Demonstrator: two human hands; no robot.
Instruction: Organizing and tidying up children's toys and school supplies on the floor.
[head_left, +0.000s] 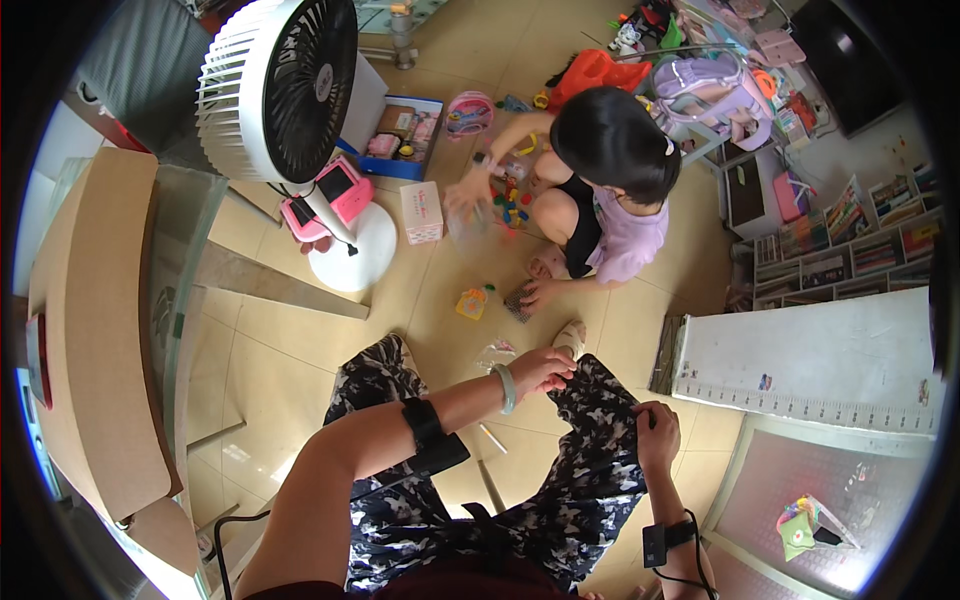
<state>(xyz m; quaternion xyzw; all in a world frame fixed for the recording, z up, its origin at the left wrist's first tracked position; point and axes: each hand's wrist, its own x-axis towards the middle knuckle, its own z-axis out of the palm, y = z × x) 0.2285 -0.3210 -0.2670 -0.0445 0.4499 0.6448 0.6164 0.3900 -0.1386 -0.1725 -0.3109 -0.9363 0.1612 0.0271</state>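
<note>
My left hand (544, 371), with a pale green bangle at the wrist, reaches across to the knee of my right trouser leg (600, 427). Its fingers are curled; whether they pinch the cloth is hidden. On the outer side of the same leg rests my right hand (658, 436), fingers bent against the black-and-white patterned fabric. Clear plastic wrapping (496, 354) lies on the floor beyond my left hand. A thin white-and-orange stick (493, 437) is on the tiles between my legs. Farther out sits a yellow toy (472, 303).
A crouching person (611, 187) touches a dark patterned object (519, 301) and reaches toward small colourful toy pieces (514, 206). A white fan (300, 90), a pink-and-white box (421, 213) and a blue box (401, 166) stand left. Right are a white board (810, 360) and bookshelves (840, 240).
</note>
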